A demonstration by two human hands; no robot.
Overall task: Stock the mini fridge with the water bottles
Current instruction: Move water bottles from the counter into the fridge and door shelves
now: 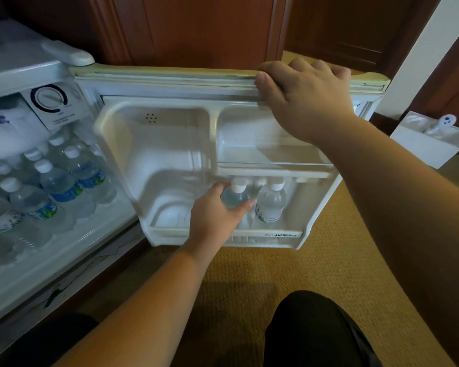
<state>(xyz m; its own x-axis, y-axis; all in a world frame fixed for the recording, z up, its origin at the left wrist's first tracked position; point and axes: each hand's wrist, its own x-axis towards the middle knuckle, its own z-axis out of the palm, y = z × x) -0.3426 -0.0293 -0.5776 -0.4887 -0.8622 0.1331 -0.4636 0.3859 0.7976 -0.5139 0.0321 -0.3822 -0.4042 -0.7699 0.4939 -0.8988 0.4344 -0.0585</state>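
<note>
At the lower rack of the open fridge door (pixel 297 235), my left hand (pixel 217 207) wraps a water bottle (pixel 235 196) beside a standing bottle (pixel 270 202), my right hand (pixel 302 94) gripping the door's top edge; seating and releasing it likely comes next.

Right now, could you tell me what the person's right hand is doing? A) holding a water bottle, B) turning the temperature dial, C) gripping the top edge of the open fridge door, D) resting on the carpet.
C: the right hand curls over the top edge of the open fridge door, while the left hand holds the water bottle in the lower door shelf.
</note>
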